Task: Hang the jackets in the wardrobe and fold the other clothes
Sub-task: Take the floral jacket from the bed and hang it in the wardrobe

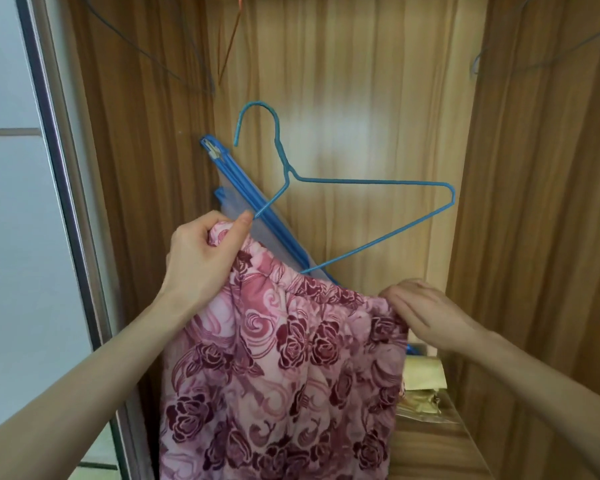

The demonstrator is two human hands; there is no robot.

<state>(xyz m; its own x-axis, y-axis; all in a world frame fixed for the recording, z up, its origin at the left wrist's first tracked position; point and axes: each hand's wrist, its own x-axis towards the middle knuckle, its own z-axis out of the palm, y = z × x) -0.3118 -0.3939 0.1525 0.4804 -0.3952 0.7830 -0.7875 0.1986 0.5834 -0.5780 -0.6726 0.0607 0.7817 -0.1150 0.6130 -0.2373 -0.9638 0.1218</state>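
We're looking into the wooden wardrobe (361,98), and it holds plenty. At twelve o'clock, up top, thin wire hangers (146,53) dangle, dark ones on the left with an orange one (231,39) beside them, and another dark one (534,60) over at two o'clock. Leaning in the back left corner, around ten o'clock from centre, is a flat translucent bag with a blue zip edge (243,199). Down at four o'clock, on the wardrobe shelf (430,448), lie some pale yellowish packets (423,379); what they are we can't tell.

Now the task's thing: the pink rose-print garment (281,368) hangs at six o'clock, filling the lower middle, its gathered top edge stretched between both hands. The blue wire hanger (361,181) sits just above it at centre, hook up and tilted, its left shoulder disappearing into the fabric at the left hand, its long right arm jutting out bare towards three o'clock.

The left hand (201,251) comes up from seven o'clock, forearm angled steeply, and its grip is curled tight round a bunch of fabric, thumb pressed against the hanger's wire. The right hand (426,310) reaches in from five o'clock, back of the hand towards us, fingers bent over and pinching the garment's top edge at its right end, below the hanger's lower bar.
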